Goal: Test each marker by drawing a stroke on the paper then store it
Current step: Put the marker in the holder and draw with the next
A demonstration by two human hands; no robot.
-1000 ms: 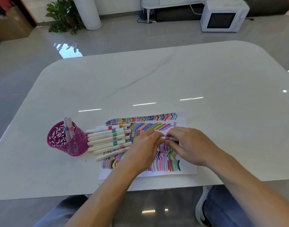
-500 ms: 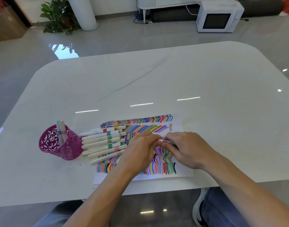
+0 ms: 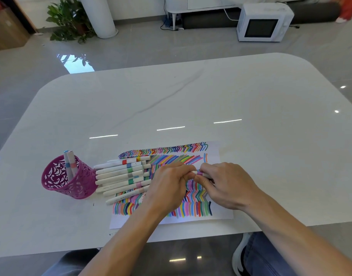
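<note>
A white marker with a purple band [image 3: 200, 173] lies level between my two hands, just above the paper [image 3: 221, 213], which is covered with coloured strokes. My left hand [image 3: 169, 186] grips its left end and my right hand [image 3: 227, 184] grips its right part, fingers curled round it. Most of the marker is hidden by the fingers. Several white markers [image 3: 121, 176] lie in a row on the paper's left side. A magenta openwork cup [image 3: 71, 186] stands left of them with two markers [image 3: 69, 166] upright in it.
The white marble table [image 3: 191, 100] stretches far beyond the paper. Its front edge runs just below my forearms. On the floor behind stand a white microwave [image 3: 262, 22], a potted plant [image 3: 69, 20] and a white column.
Both hands keep the same hold on the purple-banded marker at about the same place over the paper. The camera shifted a little; nothing else moved.
</note>
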